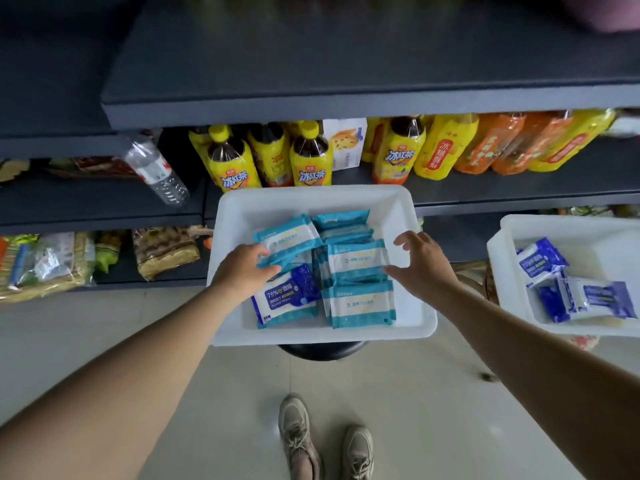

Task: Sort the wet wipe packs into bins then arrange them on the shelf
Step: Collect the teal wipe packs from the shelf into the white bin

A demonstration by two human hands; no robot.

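From my remote view, a dark, matte metal shelf (pixel 346 64) spans the top, its flat upper board bare where visible; the tier below carries glossy yellow tea bottles (pixel 310 157), orange-wrapped bottles (pixel 502 143) and a tilted clear water bottle (pixel 156 171). Pale glazed floor tiles (pixel 86 334) lie beneath. A white, smooth rectangular plastic bin (pixel 408 216) rests on a round black stool (pixel 322 351) and holds soft, flat teal-and-white wet wipe packs (pixel 356 261), several stacked or overlapping, plus one dark blue alcohol wipe pack (pixel 284 299) at its near left. A second white bin (pixel 519 230) at right holds crinkled dark blue packs (pixel 588 299). My left hand (pixel 242 268) pinches a teal pack (pixel 287 237) at the bin's left, thumb curled over its edge. My right hand (pixel 426 261) hovers over the bin's right side, fingers spread wide, holding nothing, near the teal stack. Beige laced shoes (pixel 298 434) stand below the stool.
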